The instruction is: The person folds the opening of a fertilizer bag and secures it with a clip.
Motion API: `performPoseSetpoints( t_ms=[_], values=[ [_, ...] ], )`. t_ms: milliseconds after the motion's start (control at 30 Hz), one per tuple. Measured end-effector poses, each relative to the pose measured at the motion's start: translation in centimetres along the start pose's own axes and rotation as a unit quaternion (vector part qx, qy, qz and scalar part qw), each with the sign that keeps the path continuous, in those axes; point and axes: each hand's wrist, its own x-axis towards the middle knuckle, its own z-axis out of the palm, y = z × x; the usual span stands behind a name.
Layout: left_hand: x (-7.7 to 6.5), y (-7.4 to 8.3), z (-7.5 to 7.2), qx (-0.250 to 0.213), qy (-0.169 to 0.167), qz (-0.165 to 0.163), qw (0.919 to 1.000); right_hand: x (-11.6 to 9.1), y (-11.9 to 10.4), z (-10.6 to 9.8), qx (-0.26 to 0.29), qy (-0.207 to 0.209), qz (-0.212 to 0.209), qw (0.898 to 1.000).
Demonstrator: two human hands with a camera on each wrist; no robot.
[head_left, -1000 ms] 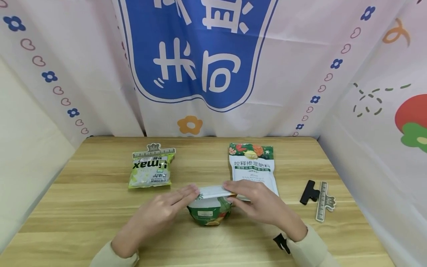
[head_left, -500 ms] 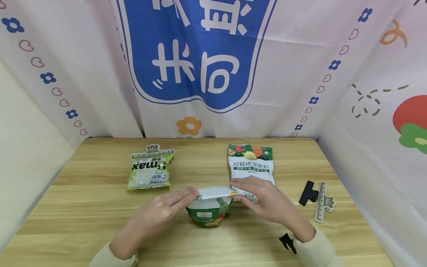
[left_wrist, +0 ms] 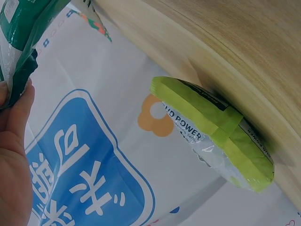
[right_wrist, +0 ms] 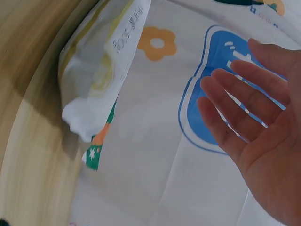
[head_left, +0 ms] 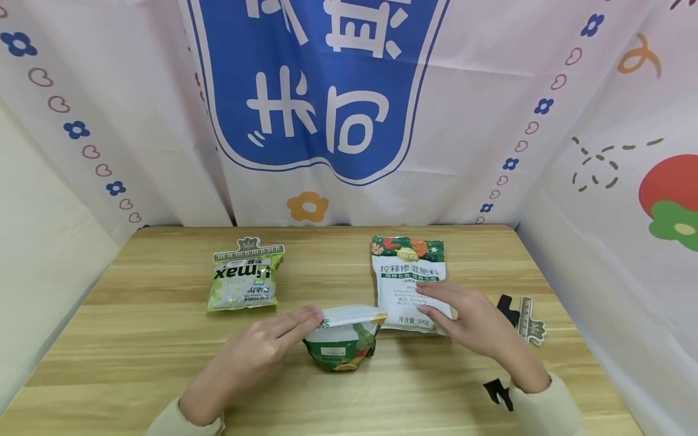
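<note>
A green-and-white bag stands at the middle of the table with its top folded over. My left hand pinches the left end of that fold; in the left wrist view, thumb and fingers close on the edge of the bag. My right hand is apart from the bag, above the lower right part of a white fertilizer pouch. Its fingers are spread and loosely bent in the right wrist view, with nothing in them.
At the back left lies a lime-green bag with a piano-key clip on its top. To the right are a black clip and another piano-key clip, both partly behind the right hand. Another black clip lies beside the right sleeve.
My right hand has let go of the right end of the fold and moved right, across the fertilizer pouch. The left hand keeps its place on the bag.
</note>
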Motion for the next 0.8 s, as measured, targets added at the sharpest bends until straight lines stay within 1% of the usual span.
performPoseSetpoints(
  t_ms=[200,267,333,400,500,567,667,800],
  values=[
    [-0.1,-0.1,0.1,0.006,0.008,0.007,0.9999,-1.5,1.9,-0.8,-0.021,0.021,0.026,0.999],
    [0.0,-0.1,0.2,0.006,0.014,0.013,0.9998,-2.0,2.6,-1.1,-0.026,0.02,0.044,0.999],
    [0.0,-0.2,0.2,0.006,0.021,0.02,0.9996,-2.4,3.2,-1.4,-0.03,0.006,0.07,0.997],
    [0.1,-0.2,0.1,0.008,0.028,0.025,0.9993,-2.8,3.8,-1.8,-0.031,-0.015,0.104,0.994],
    [0.2,-0.1,0.0,0.01,0.033,0.031,0.9989,-3.3,4.7,-2.4,-0.027,-0.049,0.156,0.986],
    [0.3,-0.1,0.0,0.009,0.035,0.032,0.9988,-3.5,5.2,-2.8,-0.018,-0.066,0.181,0.981],
    [0.2,-0.2,0.1,0.008,0.034,0.035,0.9988,-3.8,6.0,-3.3,-0.01,-0.079,0.21,0.974],
    [0.1,-0.2,0.2,0.004,0.022,0.026,0.9994,-4.3,7.0,-3.8,-0.019,-0.079,0.234,0.969]
  ],
)
